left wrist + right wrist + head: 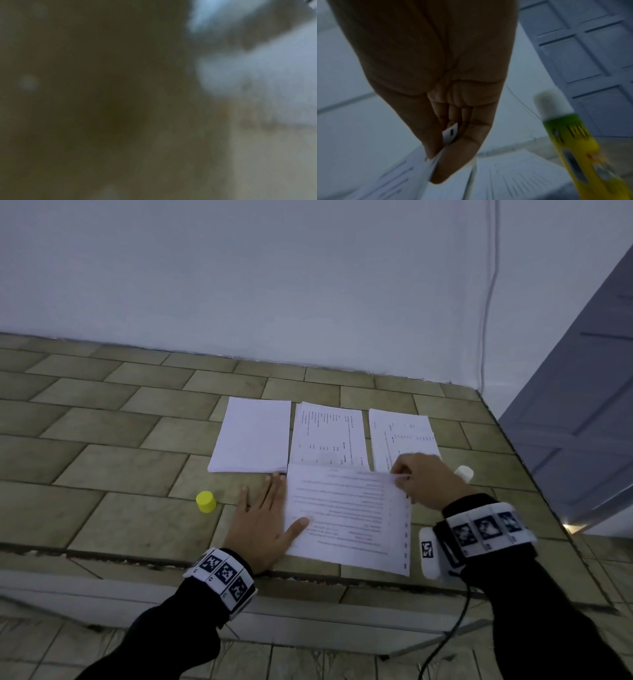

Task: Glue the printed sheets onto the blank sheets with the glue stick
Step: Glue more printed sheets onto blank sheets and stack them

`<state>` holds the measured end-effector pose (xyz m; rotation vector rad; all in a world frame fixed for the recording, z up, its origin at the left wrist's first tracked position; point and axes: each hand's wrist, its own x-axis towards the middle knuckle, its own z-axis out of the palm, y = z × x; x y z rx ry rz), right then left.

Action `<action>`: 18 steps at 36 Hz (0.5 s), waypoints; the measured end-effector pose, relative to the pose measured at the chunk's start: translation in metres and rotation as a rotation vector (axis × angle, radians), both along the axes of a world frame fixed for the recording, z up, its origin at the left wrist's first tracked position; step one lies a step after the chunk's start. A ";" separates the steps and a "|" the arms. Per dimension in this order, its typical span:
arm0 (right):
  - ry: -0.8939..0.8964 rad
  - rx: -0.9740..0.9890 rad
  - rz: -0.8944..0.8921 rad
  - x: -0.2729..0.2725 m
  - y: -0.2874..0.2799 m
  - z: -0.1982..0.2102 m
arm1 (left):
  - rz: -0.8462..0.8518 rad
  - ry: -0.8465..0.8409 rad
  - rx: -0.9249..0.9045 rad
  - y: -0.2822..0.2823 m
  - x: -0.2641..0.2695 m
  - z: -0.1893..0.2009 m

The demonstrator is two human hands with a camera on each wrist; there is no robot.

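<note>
The left hand [263,529] lies flat on the tiled worktop [102,446], fingers straight, its thumb pressing the near-left edge of the printed sheet [346,515], probably to stop it sliding. The right hand [423,479] pinches that sheet's far-right corner, a narrow grip on paper, seemingly lifting or aligning it.

Beyond this sheet sit 3 stacks: the blank sheets [253,434] to its far left, 2 printed stacks [329,433] straight beyond and to the right. The yellow cap [206,501] stands left of the sheet.

The right wrist view alone shows the glue stick [570,142] uncapped, upright beside the hand; the head view catches only its white tip. The left wrist view is a blur.
</note>
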<state>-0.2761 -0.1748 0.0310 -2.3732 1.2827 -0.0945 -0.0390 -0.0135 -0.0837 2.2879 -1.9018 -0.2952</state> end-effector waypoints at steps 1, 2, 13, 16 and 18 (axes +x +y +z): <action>-0.050 -0.009 -0.021 -0.003 -0.001 0.010 | 0.011 0.033 -0.026 0.000 0.001 0.000; -0.101 -0.019 -0.048 -0.005 -0.003 0.020 | 0.017 0.058 -0.050 0.001 0.001 -0.002; -0.585 0.102 -0.392 0.025 -0.033 0.014 | 0.035 0.040 -0.066 0.001 0.002 -0.007; -0.507 0.140 -0.404 0.042 -0.038 -0.005 | 0.039 0.033 -0.070 0.000 0.002 -0.007; -0.456 0.176 -0.416 0.053 -0.040 -0.016 | 0.040 0.036 -0.080 0.000 0.002 -0.008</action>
